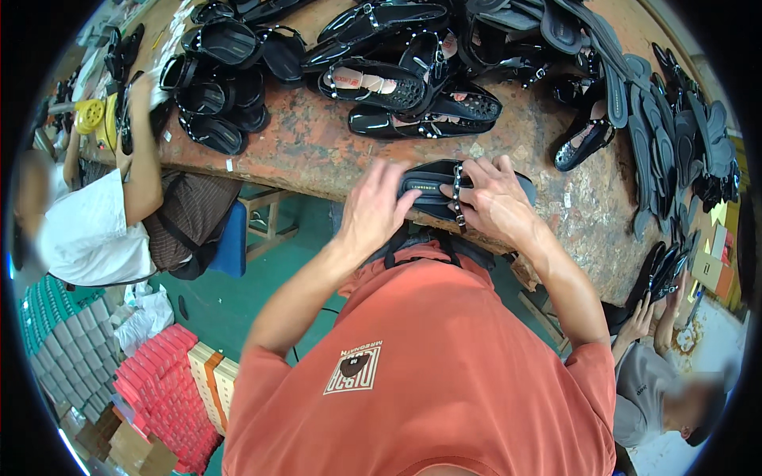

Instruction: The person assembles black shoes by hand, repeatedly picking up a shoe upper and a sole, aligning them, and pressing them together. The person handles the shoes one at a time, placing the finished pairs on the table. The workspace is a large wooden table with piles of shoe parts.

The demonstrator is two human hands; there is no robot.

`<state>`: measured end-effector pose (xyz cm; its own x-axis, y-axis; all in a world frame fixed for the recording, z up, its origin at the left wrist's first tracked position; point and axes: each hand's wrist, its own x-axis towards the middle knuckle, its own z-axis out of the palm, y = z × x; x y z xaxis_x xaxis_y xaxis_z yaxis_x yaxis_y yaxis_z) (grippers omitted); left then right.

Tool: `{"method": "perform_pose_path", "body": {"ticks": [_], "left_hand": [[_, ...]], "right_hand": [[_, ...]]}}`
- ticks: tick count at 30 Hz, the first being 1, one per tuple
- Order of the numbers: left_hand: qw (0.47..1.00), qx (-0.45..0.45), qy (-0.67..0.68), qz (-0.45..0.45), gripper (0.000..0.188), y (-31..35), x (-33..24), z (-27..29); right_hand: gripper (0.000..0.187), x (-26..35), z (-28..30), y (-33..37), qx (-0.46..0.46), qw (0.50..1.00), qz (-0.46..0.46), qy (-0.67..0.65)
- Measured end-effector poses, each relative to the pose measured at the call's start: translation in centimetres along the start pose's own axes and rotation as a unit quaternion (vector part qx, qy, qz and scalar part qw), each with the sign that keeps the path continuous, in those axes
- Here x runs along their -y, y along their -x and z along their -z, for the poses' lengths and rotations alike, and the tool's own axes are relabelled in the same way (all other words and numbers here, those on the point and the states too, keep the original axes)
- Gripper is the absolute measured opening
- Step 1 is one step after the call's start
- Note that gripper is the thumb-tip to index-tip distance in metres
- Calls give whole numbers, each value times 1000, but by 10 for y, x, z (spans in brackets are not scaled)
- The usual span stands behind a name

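While we hold ourselves close to the bench, the black shoe lies between our two hands at the near edge, just in front of our shirt, with a studded strap crossing it. Our left hand is at the shoe's left end, its thumb reaching over the dark insole and apart from the other fingers; whether these grip the shoe's far side, we cannot tell. Our right hand has its fingers bent and bunched about the strap, and they seem to pinch the shoe there, though the tips are partly hidden. As we judge it, this shoe is well along: strap and insole are both in place, and what appears left is settling the insole or the strap. We cannot tell whether the buckle at the strap's near end is fastened. Off to our right, a co-worker's hands are at other black shoes. Farther in on the right, one strapped shoe lies apart, and beyond it loose grey insoles are heaped along the bench, which suggests to us that plenty of work remains. Across the middle, glossy shoes with pale linings lie together; toward the far left, dark-lined shoes are grouped, with insoles seemingly in. Which of these are finished, we cannot say.
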<state>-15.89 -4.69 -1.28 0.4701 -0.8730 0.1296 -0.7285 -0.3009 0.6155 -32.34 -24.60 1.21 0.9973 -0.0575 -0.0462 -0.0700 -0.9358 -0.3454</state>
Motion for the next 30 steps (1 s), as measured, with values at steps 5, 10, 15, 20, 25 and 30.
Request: {"method": "perform_pose_path", "body": {"ticks": [5,10,15,20,25,30], "left_hand": [[942,202,31,-266,54,-14,15,4],[912,283,-80,-286,89,-28,5,5],[864,369,-189,-284,89,-34,1,-4],[895,273,-187,-298,58,-29,-15,-17],[916,275,-28,-292,65,-37,-3,-19],[913,285,14,-292,73,-36,8,-15]], "right_hand": [[39,6,36,22,-42,986,-157,-31],[34,16,8,47,-170,902,-347,-194],[34,68,-37,24,-170,963,-206,21],[35,53,-16,22,-112,963,-238,48],[40,41,-27,18,-99,961,-226,122],[43,32,-20,10,18,959,-250,131]]}}
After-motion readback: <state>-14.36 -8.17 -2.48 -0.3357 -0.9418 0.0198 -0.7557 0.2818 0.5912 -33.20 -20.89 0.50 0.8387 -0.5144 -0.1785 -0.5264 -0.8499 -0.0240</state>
